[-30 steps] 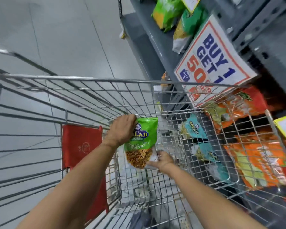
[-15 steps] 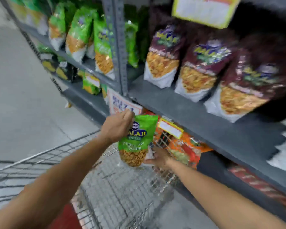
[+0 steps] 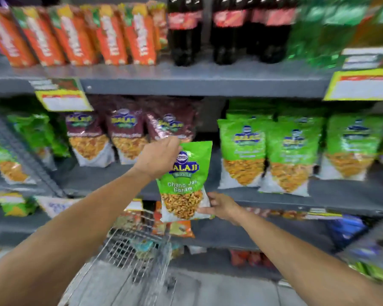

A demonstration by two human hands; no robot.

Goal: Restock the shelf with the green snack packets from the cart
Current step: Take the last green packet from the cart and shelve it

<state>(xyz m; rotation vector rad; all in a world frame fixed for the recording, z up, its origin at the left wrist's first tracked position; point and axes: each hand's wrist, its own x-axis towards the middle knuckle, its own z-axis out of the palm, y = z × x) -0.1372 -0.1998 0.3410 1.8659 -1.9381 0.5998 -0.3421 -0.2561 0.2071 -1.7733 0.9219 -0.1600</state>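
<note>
The grey metal shelf (image 3: 208,86) fills the wall ahead, its middle tier carrying a row of standing green snack packets (image 3: 243,151) on the right and dark maroon snack packets (image 3: 126,133) to their left, with a bare gap between the two groups. Below, the silver wire cart (image 3: 137,250) stands just in front of the lower tiers. One green plastic snack packet with a white base (image 3: 186,180) is held upright in the air, in front of that gap. The left hand (image 3: 157,157) grips its top left corner; the right hand (image 3: 219,206) cups its bottom right edge. It looks light, soft and slippery, its contents probably crushable, so holding the sealed top and supporting the base seems wise.
</note>
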